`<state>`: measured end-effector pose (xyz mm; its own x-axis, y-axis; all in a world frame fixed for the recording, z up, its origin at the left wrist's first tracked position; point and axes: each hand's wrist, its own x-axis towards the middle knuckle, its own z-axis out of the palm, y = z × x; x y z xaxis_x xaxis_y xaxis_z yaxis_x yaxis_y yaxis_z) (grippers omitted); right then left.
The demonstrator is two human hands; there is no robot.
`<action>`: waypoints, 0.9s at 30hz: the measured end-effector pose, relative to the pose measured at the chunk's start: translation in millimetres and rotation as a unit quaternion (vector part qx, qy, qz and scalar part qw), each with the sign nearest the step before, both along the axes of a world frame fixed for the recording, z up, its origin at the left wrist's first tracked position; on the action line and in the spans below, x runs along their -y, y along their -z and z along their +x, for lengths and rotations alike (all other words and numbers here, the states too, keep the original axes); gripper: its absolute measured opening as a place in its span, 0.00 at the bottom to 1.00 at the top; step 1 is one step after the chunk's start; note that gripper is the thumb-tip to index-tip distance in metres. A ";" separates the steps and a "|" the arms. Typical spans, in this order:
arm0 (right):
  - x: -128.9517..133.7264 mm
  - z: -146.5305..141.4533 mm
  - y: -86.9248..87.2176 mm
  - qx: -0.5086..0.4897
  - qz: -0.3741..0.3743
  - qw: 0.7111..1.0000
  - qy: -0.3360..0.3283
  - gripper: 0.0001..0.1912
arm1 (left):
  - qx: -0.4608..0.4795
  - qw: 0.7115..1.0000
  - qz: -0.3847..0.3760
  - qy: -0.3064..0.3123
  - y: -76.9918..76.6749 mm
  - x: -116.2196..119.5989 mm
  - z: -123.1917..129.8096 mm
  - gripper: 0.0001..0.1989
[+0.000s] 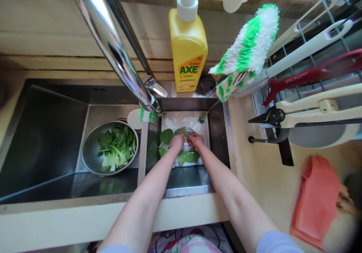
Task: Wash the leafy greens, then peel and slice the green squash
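Note:
Both of my hands are down in the small right-hand sink basin, close together above the wire drain strainer (187, 144). My left hand (177, 143) is closed, with a green leaf (181, 131) at its fingertips. Beside it, my right hand (196, 140) has its fingers pinched together at the strainer's edge; what lies between them is too small to make out. Loose leafy greens (189, 157) lie below the hands, and a broad leaf (166, 136) is left of them. A small green scrap (202, 118) sits near the basin's back right.
In the left basin, a pan (87, 161) holds a pile of leafy greens (117, 145). The chrome faucet (113, 45) arches over the divider. A yellow soap bottle (188, 53) stands behind. Scissors (308, 108) hang at right, above a red cloth (316, 200).

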<state>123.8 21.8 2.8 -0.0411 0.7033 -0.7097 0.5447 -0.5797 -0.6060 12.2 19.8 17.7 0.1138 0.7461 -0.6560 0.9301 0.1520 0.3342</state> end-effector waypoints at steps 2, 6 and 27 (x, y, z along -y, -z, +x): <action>-2.1 10.3 2.0 0.019 -0.005 1.000 0.021 0.13 | -0.018 1.000 -0.004 -0.010 3.1 -1.6 -4.7 0.15; -2.6 32.4 -9.3 0.020 0.003 1.000 0.011 0.11 | -0.005 1.000 -0.013 0.012 0.6 -5.6 -9.9 0.15; -78.4 50.1 -20.1 0.263 0.062 0.932 -0.244 0.18 | 0.158 0.955 -0.083 -0.236 21.8 20.7 -23.7 0.08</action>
<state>173.9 100.2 22.8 -0.0470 0.7694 -0.6370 0.9652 -0.1292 -0.2273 -11.4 -1.0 -4.1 0.0024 0.6519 -0.7583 0.6014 0.6049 0.5219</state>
